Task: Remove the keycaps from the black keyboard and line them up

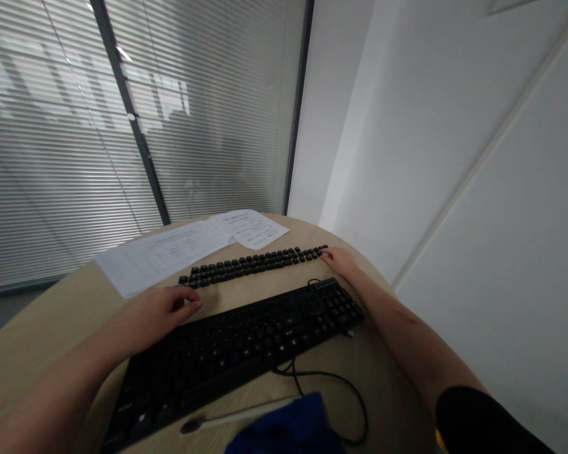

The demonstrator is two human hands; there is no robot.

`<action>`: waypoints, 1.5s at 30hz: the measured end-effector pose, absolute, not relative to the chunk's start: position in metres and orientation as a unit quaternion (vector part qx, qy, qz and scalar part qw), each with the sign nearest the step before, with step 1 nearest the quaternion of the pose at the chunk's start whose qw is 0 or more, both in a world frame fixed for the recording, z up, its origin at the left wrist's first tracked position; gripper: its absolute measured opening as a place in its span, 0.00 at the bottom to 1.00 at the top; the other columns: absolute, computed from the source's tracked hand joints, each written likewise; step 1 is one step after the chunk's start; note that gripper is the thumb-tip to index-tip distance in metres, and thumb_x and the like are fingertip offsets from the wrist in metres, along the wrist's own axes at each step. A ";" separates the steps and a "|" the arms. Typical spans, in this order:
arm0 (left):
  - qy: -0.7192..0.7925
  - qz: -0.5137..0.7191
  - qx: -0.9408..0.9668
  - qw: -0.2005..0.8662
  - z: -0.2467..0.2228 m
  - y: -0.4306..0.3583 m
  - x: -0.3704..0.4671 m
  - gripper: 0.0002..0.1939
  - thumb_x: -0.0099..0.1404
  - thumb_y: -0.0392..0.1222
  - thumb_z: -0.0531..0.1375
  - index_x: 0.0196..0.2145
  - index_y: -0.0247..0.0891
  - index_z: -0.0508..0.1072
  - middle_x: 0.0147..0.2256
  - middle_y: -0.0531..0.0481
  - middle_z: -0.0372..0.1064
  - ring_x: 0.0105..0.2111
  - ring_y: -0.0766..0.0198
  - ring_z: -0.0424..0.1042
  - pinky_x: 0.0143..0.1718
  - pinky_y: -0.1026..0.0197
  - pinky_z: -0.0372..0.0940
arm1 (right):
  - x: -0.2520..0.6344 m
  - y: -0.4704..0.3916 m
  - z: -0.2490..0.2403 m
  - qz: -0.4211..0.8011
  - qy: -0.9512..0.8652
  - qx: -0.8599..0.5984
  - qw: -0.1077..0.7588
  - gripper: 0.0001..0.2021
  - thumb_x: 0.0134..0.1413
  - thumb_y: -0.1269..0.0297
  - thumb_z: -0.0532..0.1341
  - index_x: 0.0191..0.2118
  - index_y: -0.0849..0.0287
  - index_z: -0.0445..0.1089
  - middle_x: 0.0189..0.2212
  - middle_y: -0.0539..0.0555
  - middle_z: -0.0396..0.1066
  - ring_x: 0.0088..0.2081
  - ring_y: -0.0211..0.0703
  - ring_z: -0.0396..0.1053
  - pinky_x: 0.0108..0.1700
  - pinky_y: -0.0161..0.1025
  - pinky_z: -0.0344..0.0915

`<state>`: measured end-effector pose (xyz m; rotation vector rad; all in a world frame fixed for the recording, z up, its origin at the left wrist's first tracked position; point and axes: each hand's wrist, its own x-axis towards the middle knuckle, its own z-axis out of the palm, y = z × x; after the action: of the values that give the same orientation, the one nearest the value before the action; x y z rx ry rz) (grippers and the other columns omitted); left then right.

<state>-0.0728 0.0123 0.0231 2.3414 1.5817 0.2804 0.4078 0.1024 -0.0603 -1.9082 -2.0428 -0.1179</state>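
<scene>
Loose black keycaps (246, 265) stand in several slanting rows on the round wooden table. My left hand (163, 310) hovers over the left end of a black keyboard (246, 340), close to the left end of the rows. Its fingers are loosely bent, with a gap between thumb and forefinger and nothing visible in it. At the right end of the rows, my right hand (339, 260) has its fingertips against the last keycaps, fingers stretched out. Whether those fingertips grip a keycap is too small to make out. The keyboard lies between my forearms.
Printed sheets of paper (165, 252) lie behind the keycaps. A black cable (331, 373), a thin pale brush-like stick (236, 415) and a blue cloth (286, 429) are in front of the keyboard. A white wall (454, 157) and window blinds (218, 126) border the table.
</scene>
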 end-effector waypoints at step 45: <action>0.462 0.088 0.865 0.173 0.002 0.014 -0.057 0.23 0.66 0.59 0.52 0.34 0.39 0.77 0.33 0.46 0.77 0.35 0.55 0.73 0.37 0.57 0.61 | 0.389 -0.027 -0.024 0.393 -0.481 -0.498 0.605 0.22 0.54 0.47 0.63 0.49 0.55 0.66 0.30 0.47 0.69 0.23 0.35 0.69 0.27 0.37 0.72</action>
<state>-0.0566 0.0141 0.0018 2.4547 1.3107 0.2507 0.3894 -0.0265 -0.0244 -1.1532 -1.1128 0.9086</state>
